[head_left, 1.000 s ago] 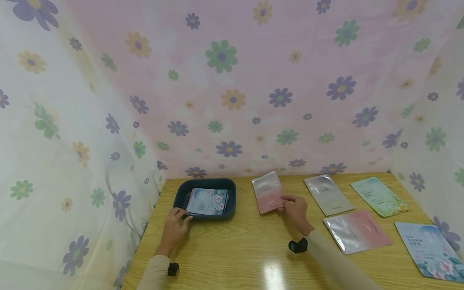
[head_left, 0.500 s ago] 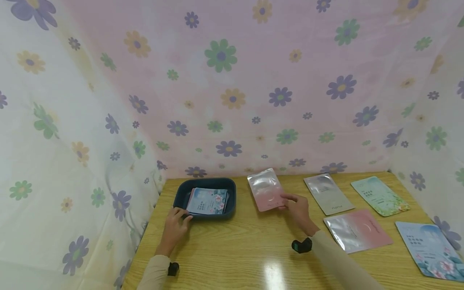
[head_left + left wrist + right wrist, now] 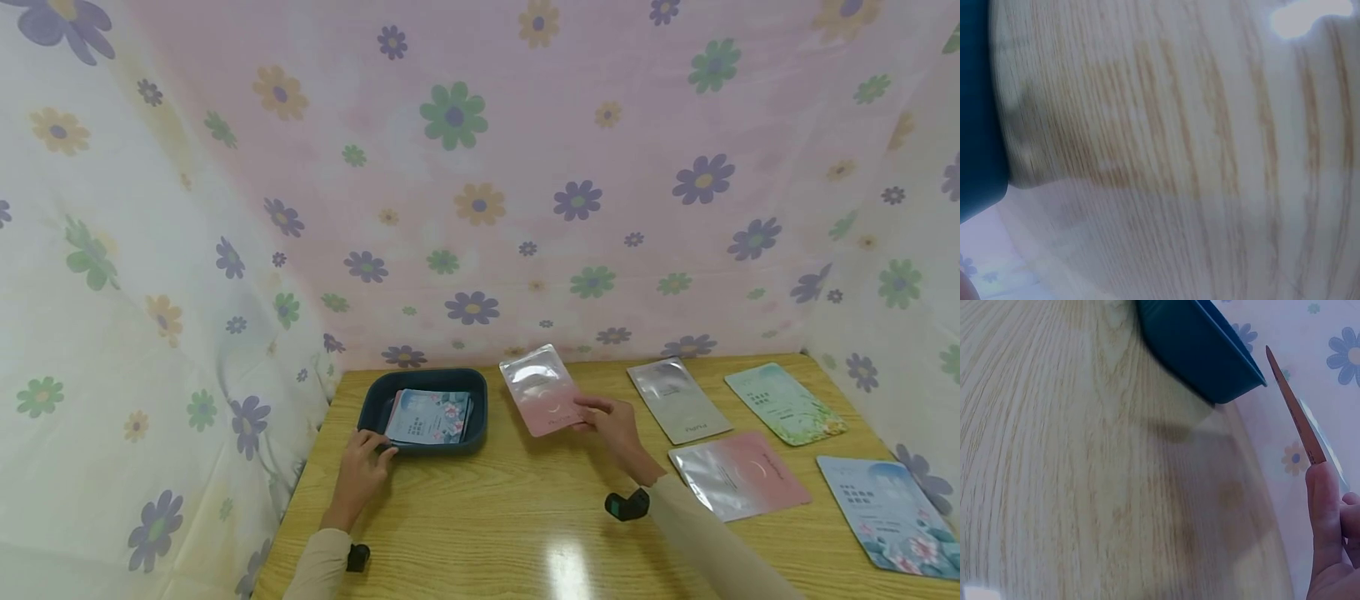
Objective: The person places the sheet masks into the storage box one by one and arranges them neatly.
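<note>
My right hand (image 3: 617, 433) pinches a pink and silver foil sachet (image 3: 542, 392), like a sheet mask packet, by its lower right corner. In the right wrist view the sachet (image 3: 1297, 412) shows nearly edge-on, raised above the table, with the thumb (image 3: 1324, 506) against it. At the left, a dark blue plastic bin (image 3: 450, 450) stands on the table. My left hand (image 3: 362, 471) grips its front left corner, fingers over the rim. Inside the bin lies a small stack of sachets, a light blue floral sachet (image 3: 429, 417) on top.
To the right on the wooden table (image 3: 480, 533) lie a silver-grey sachet (image 3: 678, 402), a green sachet (image 3: 783, 404), another pink and silver sachet (image 3: 738, 475) and a blue floral sachet (image 3: 892, 517). A flowered curtain (image 3: 510, 233) hangs behind the table and along both sides.
The pink and silver sachet in my right hand has lifted and tilted leftward, toward the bin. My left hand has stayed at the bin's corner.
</note>
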`<state>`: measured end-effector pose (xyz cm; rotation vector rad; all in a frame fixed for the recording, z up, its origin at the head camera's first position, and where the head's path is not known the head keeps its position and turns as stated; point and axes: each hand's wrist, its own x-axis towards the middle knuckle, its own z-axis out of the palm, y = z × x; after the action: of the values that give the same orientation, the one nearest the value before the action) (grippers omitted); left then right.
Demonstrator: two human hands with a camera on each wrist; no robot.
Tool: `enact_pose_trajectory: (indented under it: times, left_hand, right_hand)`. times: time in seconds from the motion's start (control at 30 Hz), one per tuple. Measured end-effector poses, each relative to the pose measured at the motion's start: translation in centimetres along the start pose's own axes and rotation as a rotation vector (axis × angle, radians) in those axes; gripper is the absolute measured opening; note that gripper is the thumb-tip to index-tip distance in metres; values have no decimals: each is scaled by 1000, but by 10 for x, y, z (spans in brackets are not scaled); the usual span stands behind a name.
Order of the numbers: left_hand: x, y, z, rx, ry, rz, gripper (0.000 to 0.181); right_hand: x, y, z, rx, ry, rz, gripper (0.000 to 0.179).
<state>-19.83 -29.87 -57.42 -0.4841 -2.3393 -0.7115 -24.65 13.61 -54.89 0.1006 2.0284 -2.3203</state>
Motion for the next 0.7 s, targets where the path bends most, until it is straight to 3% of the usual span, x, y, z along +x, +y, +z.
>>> enact_pose_trajectory:
  times: [0.7]
  left_hand:
    - [0,-2,0,-23,2,4,19]
  right_hand:
    - [2,-21,29,10,-127,-12,32]
